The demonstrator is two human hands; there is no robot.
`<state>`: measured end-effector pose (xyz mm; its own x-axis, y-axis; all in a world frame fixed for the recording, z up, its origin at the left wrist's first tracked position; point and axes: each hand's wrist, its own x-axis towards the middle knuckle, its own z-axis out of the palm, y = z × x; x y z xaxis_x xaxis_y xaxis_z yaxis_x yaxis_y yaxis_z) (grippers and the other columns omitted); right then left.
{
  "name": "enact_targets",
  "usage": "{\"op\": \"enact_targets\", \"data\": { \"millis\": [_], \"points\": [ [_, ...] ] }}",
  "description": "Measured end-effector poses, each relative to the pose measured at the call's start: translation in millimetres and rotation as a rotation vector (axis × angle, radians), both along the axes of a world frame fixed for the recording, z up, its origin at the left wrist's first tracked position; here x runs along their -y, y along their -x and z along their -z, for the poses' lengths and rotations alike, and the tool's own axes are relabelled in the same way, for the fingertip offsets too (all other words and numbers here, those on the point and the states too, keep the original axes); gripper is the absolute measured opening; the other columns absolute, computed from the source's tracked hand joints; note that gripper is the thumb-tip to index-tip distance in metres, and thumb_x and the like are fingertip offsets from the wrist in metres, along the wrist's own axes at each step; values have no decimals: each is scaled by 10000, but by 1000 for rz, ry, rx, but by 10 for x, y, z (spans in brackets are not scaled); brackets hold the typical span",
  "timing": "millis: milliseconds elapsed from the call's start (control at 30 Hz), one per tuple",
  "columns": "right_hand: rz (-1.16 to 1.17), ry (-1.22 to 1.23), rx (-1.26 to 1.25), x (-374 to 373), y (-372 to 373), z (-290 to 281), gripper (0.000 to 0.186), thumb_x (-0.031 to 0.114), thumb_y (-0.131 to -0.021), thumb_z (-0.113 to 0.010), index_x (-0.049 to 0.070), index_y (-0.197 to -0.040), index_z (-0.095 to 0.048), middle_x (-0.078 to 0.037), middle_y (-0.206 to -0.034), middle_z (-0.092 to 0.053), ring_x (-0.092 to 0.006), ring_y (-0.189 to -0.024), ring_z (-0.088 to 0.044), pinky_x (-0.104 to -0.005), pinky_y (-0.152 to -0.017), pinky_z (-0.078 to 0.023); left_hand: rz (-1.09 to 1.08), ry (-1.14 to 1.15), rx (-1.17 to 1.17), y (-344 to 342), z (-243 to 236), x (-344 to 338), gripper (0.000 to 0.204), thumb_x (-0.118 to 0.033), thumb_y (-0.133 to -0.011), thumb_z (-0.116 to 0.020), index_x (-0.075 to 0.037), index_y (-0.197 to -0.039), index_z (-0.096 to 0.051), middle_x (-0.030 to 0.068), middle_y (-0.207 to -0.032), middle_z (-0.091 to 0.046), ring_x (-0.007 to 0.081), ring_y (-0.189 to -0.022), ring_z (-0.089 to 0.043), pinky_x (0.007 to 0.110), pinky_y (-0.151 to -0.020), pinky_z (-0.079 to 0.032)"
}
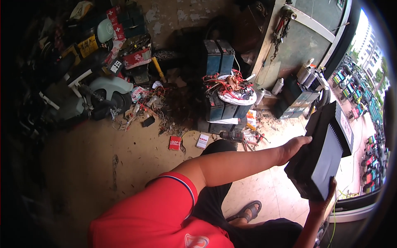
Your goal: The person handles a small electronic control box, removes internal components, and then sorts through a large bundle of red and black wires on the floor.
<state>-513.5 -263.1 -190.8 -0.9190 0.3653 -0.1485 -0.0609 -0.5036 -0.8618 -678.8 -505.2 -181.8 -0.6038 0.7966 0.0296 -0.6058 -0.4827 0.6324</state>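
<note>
Between my two hands I hold a large black plastic case (311, 162), tilted, on the right side of the view. It has angled faces, a ribbed edge and a pale label on its far side. My left arm reaches across, and my left hand (294, 149) grips the case's near left edge, thumb on top. From below, my right hand (324, 201) is wrapped around its lower right corner; most of its fingers are hidden behind the case. What is inside the case does not show.
Ahead stand stacked batteries (225, 110) topped by a white dish (244, 99) of red wires. A power drill (231, 135), a red box (174, 143) and scraps lie on the floor. Spray cans (304, 75) stand near the door (304, 37). A scooter (109, 89) is left.
</note>
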Motion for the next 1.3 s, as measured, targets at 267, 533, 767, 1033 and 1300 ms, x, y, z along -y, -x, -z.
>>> {"op": "enact_targets", "data": {
  "millis": [267,533,767,1033,1300],
  "points": [
    [-36,-69,-49,45,7,58,735,569,-941,-637,112,-1497,-486,-91,-1445,-532,-281,-1330,-525,-468,-1094,-468,33,145,-26,240,258,-8,473,-139,-838,-628,10,-1287,-627,120,-1199,-714,224,-1118,-676,356,-1008,-527],
    [31,-123,-7,2,-56,19,700,556,-924,-664,82,-1421,-532,-101,-1336,-612,-281,-1208,-609,-454,-1011,-524,80,129,-271,93,131,22,579,-45,-766,-661,15,-1338,-592,116,-1194,-702,219,-1068,-688,342,-940,-553],
    [-182,-125,8,32,12,26,673,446,-919,-650,-58,-1354,-550,-189,-1208,-678,-288,-1087,-688,-404,-944,-562,169,32,56,320,161,134,813,-754,-916,-559,-101,-1399,-604,78,-1337,-667,250,-1262,-599,418,-1117,-437],
    [-217,-144,61,191,-1,-126,750,513,-907,-669,-86,-1341,-546,-212,-1109,-698,-260,-936,-731,-334,-771,-609,-71,155,-72,9,223,-133,917,-765,-819,-707,-52,-1383,-583,79,-1265,-682,211,-1153,-644,377,-1040,-493],
    [-236,-105,54,248,-8,-110,736,478,-931,-660,-41,-1426,-497,-221,-1244,-659,-304,-1100,-695,-392,-920,-591,-97,163,-234,-26,235,-58,854,-759,-920,-579,-62,-1413,-563,57,-1324,-649,161,-1205,-600,349,-1068,-461]
  ]
}}
